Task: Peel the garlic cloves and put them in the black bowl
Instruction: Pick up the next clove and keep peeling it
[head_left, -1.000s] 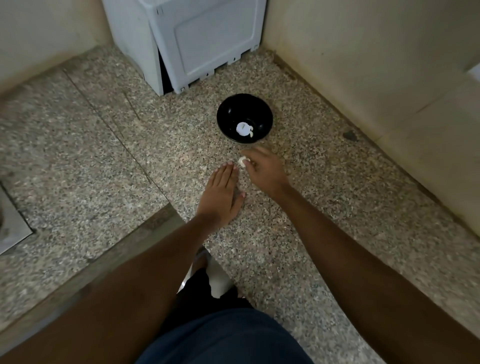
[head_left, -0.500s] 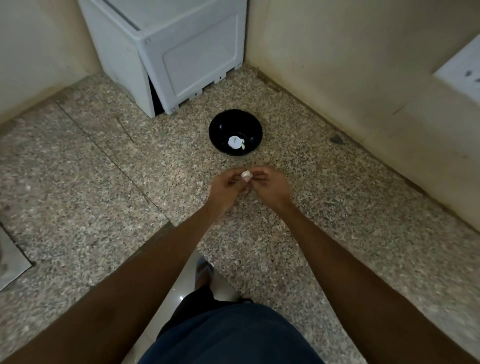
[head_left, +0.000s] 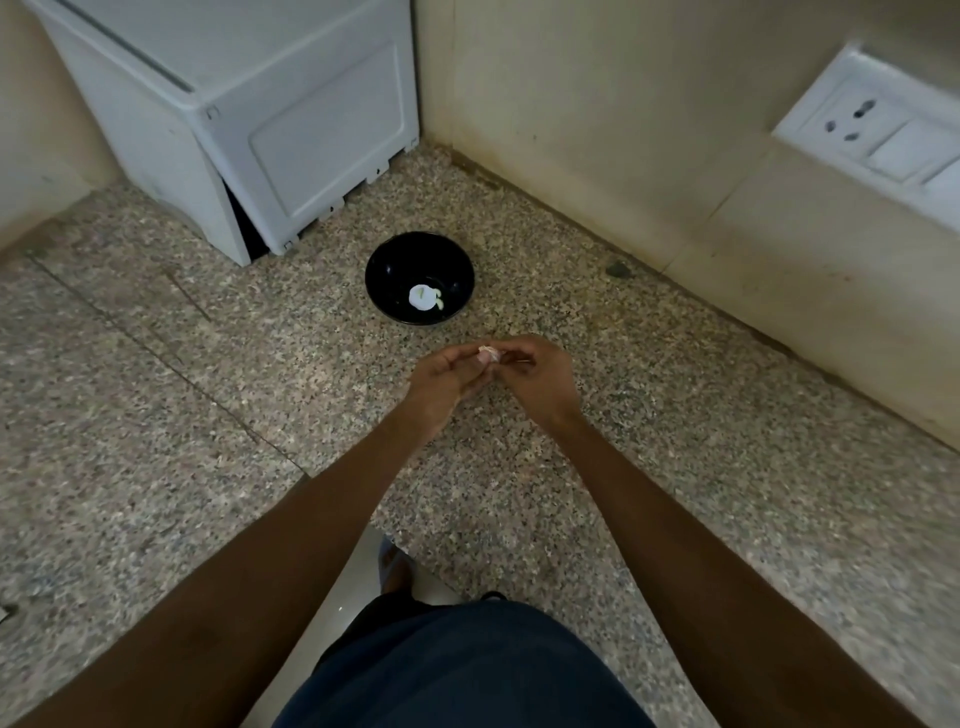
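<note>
A black bowl (head_left: 385, 264) stands on the speckled granite counter (head_left: 156, 364) with a pale peeled garlic clove (head_left: 423, 297) lying in its bottom. Just in front of the bowl, above the counter, my left hand (head_left: 441, 382) and my right hand (head_left: 537, 376) meet fingertip to fingertip. Both pinch a small garlic clove (head_left: 488, 354) in its papery skin between them. Most of the clove is hidden by my fingers.
A white plastic appliance (head_left: 249, 130) stands in the back corner behind the bowl. A beige wall (head_left: 623, 130) runs along the right with a white socket and switch plate (head_left: 878, 130). The counter's front edge is near my body, the floor (head_left: 343, 587) below.
My right hand lifted the clove off the counter. My left hand, flat on the counter a second ago, rose and joined it in pinching the clove. The view tilted up slightly.
</note>
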